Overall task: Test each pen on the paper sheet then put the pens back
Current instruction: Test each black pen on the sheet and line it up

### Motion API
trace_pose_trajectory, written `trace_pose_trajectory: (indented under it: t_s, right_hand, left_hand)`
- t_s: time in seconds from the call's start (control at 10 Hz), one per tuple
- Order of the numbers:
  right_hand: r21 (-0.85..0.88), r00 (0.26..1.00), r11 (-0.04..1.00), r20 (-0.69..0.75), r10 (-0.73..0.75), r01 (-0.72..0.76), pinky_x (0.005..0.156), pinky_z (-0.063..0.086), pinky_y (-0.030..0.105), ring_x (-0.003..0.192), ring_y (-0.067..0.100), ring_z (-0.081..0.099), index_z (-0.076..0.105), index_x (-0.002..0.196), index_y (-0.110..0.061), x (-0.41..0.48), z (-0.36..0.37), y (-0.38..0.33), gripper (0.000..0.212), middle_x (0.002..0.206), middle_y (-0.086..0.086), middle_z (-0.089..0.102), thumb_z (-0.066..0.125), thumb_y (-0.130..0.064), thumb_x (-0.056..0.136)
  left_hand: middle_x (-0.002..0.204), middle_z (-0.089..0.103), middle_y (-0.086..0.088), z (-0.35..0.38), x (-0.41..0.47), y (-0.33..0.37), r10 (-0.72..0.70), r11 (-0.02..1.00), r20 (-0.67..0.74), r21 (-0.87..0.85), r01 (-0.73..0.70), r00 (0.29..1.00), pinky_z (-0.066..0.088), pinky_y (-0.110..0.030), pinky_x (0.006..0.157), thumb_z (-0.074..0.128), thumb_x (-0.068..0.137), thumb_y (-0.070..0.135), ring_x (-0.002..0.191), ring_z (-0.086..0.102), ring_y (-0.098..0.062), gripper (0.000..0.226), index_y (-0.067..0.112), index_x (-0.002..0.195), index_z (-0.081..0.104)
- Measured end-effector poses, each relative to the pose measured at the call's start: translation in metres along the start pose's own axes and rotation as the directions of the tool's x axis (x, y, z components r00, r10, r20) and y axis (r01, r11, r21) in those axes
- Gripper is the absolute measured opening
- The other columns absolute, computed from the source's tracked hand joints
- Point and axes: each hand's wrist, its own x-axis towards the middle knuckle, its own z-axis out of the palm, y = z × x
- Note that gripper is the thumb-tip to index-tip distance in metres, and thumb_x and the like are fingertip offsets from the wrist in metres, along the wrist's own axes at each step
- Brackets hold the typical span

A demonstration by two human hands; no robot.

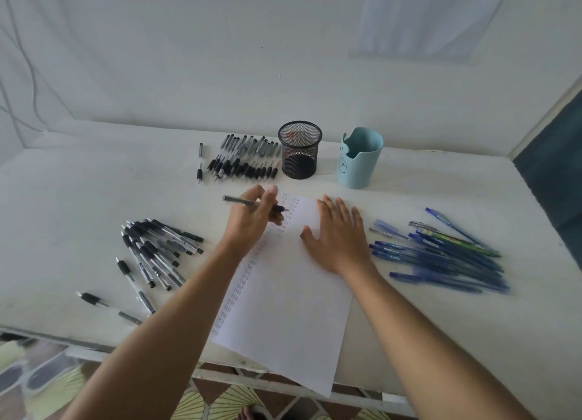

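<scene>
Paper sheet (pixel 283 309) lies angled on the desk (pixel 78 199), its near corner hanging over the near edge. A column of small "test" scribbles runs down its left side, with a second short column at the far end. Left hand (pixel 252 221) is over the sheet's far-left corner, grip closed round a black pen (pixel 239 201). Barrel is roughly level, tip pointing right at the far scribbles; cannot tell if the tip touches paper. Right hand (pixel 340 237) lies flat on the far-right part of the sheet, fingers straight and spread, grip open, holding nothing. Other black pens sit in three lots: a tidy row (pixel 242 161) at the far side just left of the mesh cup (pixel 299 150), a lone pen (pixel 200 163) just left of that row, and a loose pile (pixel 157 249) on the left beside the left forearm, with a couple of strays closer to the near edge. Blue pens (pixel 441 256) are fanned out on the right, just beside the right wrist, one green-barrelled among them. Light blue cup (pixel 359 158) stands right of the mesh cup, both upright, beyond the sheet's far end. Something small and red shows through the mesh; cannot tell what.
</scene>
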Motion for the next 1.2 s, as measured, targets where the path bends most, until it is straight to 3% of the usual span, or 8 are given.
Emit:
trace_pose_trajectory:
  t_s: [0.1,0.2,0.3,0.4,0.5,0.7,1.2]
  right_hand:
    - [0.009,1.000,1.000,-0.001,-0.003,0.003,0.124,-0.003,0.046,0.154,0.022,0.001,0.014,0.159,-0.014,0.000,0.000,0.000,0.074,0.168,0.002,0.009,0.033,-0.052,0.099]
    - [0.006,1.000,1.000,-0.003,-0.004,0.004,0.124,-0.003,0.046,0.154,0.022,0.002,0.015,0.159,-0.013,0.000,0.000,0.000,0.074,0.168,0.002,0.009,0.033,-0.052,0.099]
    - [0.008,1.000,1.000,0.001,-0.002,0.002,0.124,-0.002,0.046,0.154,0.022,0.002,0.015,0.159,-0.014,0.000,0.000,0.000,0.073,0.168,0.002,0.009,0.033,-0.052,0.099]
    - [0.013,1.000,1.000,0.003,0.000,0.000,0.124,-0.002,0.046,0.154,0.022,0.002,0.015,0.159,-0.014,0.000,-0.001,0.000,0.074,0.168,0.002,0.009,0.033,-0.052,0.099]
    - [0.005,1.000,1.000,0.005,0.002,-0.003,0.124,-0.002,0.046,0.154,0.022,0.002,0.014,0.159,-0.014,0.000,-0.001,0.000,0.074,0.168,0.002,0.009,0.032,-0.052,0.099]
    - [0.003,1.000,1.000,0.001,-0.001,0.001,0.124,-0.002,0.046,0.154,0.022,0.002,0.014,0.159,-0.013,0.000,0.000,0.000,0.074,0.168,0.003,0.009,0.032,-0.052,0.099]
    - [-0.002,1.000,1.000,0.005,0.001,-0.001,0.124,-0.002,0.046,0.154,0.022,0.002,0.013,0.159,-0.013,0.000,-0.001,-0.001,0.075,0.168,0.002,0.008,0.031,-0.053,0.099]
  left_hand:
    - [0.078,0.069,-0.012,-0.002,0.000,-0.011,-0.002,0.998,-0.038,0.067,0.005,0.999,0.060,-0.050,0.067,0.078,0.085,0.016,0.066,0.071,-0.027,0.026,-0.001,0.085,0.058]
    - [0.074,0.071,-0.007,-0.002,-0.002,-0.009,-0.037,0.995,-0.084,0.092,0.045,0.996,0.059,-0.035,0.058,0.080,0.082,0.012,0.060,0.070,-0.022,0.020,0.006,0.082,0.061]
    - [0.068,0.069,-0.011,-0.004,-0.002,-0.006,-0.066,0.990,-0.119,0.116,0.079,0.991,0.046,-0.026,0.043,0.073,0.083,0.004,0.046,0.056,-0.015,0.015,0.001,0.077,0.060]
    - [0.050,0.045,-0.010,-0.005,-0.001,-0.009,-0.050,0.986,-0.188,0.145,0.078,0.981,0.035,-0.023,0.040,0.061,0.071,-0.011,0.043,0.040,-0.016,0.025,-0.001,0.060,0.042]
    - [0.051,0.031,-0.004,-0.004,0.000,-0.010,-0.023,0.967,-0.167,0.245,0.064,0.986,0.026,-0.024,0.042,0.056,0.064,-0.012,0.046,0.030,-0.013,0.030,0.004,0.056,0.032]
    - [0.056,0.025,-0.004,-0.001,0.002,-0.013,0.015,0.950,-0.093,0.313,0.014,0.996,0.017,-0.030,0.050,0.048,0.063,-0.010,0.056,0.025,-0.015,0.033,0.012,0.056,0.025]
    - [0.054,0.022,0.006,0.000,0.005,-0.021,0.058,0.929,-0.065,0.369,-0.030,0.996,0.022,-0.034,0.051,0.047,0.061,-0.004,0.055,0.022,-0.016,0.029,0.015,0.056,0.025]
